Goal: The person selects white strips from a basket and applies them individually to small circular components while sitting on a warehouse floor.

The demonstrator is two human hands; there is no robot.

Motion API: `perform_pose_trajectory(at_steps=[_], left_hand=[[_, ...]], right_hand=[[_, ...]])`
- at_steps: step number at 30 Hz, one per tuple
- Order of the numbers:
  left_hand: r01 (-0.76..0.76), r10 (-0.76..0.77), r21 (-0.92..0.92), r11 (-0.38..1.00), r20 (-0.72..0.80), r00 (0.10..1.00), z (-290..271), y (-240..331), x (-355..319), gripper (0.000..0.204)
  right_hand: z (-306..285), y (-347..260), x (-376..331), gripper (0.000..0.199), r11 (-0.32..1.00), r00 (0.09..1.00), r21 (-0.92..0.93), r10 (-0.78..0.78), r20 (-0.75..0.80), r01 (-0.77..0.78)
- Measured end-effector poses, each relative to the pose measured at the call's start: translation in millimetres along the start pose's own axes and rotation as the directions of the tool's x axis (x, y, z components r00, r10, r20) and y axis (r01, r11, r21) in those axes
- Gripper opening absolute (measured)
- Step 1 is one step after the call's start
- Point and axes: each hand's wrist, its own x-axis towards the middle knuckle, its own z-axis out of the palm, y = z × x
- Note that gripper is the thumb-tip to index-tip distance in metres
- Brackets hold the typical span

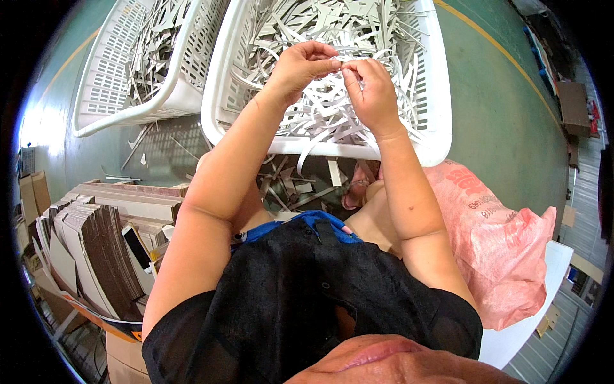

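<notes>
Both hands meet over a white plastic basket (430,144) heaped with thin white and grey paper strips (329,118). My left hand (299,69) is closed in a pinch, thumb and forefinger pointing right. Close against its fingertips, my right hand (372,93) pinches too, thumb and forefinger together. Something small and pale seems to sit between the fingertips, but it blends with the strips behind it and I cannot make it out. One white strip (306,155) curls over the basket's near rim.
Left of it stands a second white basket (128,123) with grey strips. Stacked cardboard sheets (86,249) and a phone (135,246) are at my left. A pink woven sack (492,243) lies at my right. Scraps (297,185) litter the floor below the basket.
</notes>
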Motion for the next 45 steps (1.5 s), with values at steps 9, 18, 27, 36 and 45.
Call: perform_pose_trajectory(at_steps=[9,18,27,36,45], left_hand=[[-0.045,0.039,0.104,0.994,0.058,0.998,5.3,4.3,-2.2,0.029],[-0.066,0.059,0.096,0.993,0.067,0.996,8.5,6.8,-3.6,0.027],[-0.099,0.091,0.133,0.986,0.065,0.994,9.0,5.5,-2.6,0.025],[-0.118,0.110,0.144,0.983,0.066,0.992,8.4,4.1,-2.1,0.025],[-0.129,0.121,0.182,0.975,0.057,0.991,7.9,2.2,-1.2,0.025]], right_hand=[[-0.2,-0.3,-2.7,0.016,0.936,0.950,0.165,0.302,0.082,-0.312],[-2.5,-3.8,-1.9,0.017,0.933,0.944,0.145,0.328,0.045,-0.331],[-2.0,-2.9,-1.7,0.016,0.939,0.947,0.121,0.320,0.037,-0.322],[-2.7,-5.1,-0.1,0.016,0.939,0.947,0.121,0.320,0.023,-0.321],[-3.3,-6.1,0.5,0.015,0.941,0.947,0.112,0.319,0.025,-0.320]])
